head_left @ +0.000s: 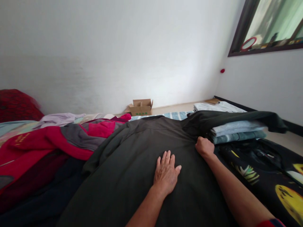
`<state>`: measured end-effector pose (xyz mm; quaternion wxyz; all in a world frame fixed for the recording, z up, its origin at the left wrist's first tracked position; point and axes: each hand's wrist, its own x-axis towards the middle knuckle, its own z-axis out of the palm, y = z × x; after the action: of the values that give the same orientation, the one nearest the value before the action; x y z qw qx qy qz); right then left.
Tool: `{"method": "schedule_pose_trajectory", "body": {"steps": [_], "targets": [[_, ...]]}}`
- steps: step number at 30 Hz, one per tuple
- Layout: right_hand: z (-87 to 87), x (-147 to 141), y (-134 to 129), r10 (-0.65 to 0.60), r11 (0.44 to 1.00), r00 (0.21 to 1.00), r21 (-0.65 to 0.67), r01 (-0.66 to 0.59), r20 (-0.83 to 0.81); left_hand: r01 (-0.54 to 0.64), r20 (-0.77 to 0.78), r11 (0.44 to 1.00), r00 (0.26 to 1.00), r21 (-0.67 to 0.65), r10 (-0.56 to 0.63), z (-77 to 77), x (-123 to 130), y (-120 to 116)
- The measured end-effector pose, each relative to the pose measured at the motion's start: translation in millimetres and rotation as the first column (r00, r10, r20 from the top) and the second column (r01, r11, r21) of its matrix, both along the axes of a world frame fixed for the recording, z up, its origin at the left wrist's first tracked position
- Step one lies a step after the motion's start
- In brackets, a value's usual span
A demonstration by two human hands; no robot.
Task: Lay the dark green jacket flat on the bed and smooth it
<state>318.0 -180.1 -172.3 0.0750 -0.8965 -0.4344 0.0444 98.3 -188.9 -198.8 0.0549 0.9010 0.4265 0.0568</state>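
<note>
1. Dark green garment lies spread on the bed, one sleeve flung over the folded stack; unfolded yet.
2. Left hand presses flat, fingers apart.
3. Right hand is clenched on its cloth.
4. Red jacket waits nearby.

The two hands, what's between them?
Only dark garment, in the head view: the left hand lies flat on it, the right hand grips it.
</note>
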Motion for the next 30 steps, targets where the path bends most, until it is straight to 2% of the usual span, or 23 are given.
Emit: {"method": "schedule_pose_trajectory", "body": {"steps": [9, 14, 17, 20, 23, 27, 30], "targets": [[-3.5, -2.4, 1.1, 0.012, 0.999, 0.999, -0.043, -0.011, 0.042, 0.064, 0.008, 0.997, 0.998, -0.049, -0.064, -4.2, -3.6, -0.8], [6.7, -13.4, -1.9, 0.026, 0.999, 0.996, -0.027, -0.024, 0.079, 0.051, 0.003, 0.996, 0.999, -0.08, -0.051, -2.3, -2.8, -1.9], [16.6, -35.2, 0.3, 0.15, 0.988, 0.983, 0.023, -0.153, 0.102, 0.048, 0.01, 0.995, 0.999, -0.09, -0.047, -1.2, -2.9, -2.4], [16.8, -57.4, 9.3, 0.353, 0.929, 0.93, 0.084, -0.362, 0.101, 0.044, 0.021, 0.996, 0.999, -0.08, -0.043, -1.8, -3.5, -2.4], [1.6, -62.8, 20.4, 0.454, 0.878, 0.886, 0.12, -0.463, 0.098, 0.043, 0.026, 0.996, 0.999, -0.075, -0.041, -4.0, -4.5, -1.8], [-31.1, -48.4, 31.7, 0.425, 0.894, 0.901, 0.118, -0.432, 0.082, 0.041, 0.037, 0.994, 0.999, -0.102, -0.037, -5.4, -5.4, -1.9], [-49.3, -41.2, 36.7, 0.392, 0.911, 0.917, 0.106, -0.398, 0.074, 0.034, 0.053, 0.989, 0.998, -0.143, -0.027, -2.7, -5.6, -5.2]]}}
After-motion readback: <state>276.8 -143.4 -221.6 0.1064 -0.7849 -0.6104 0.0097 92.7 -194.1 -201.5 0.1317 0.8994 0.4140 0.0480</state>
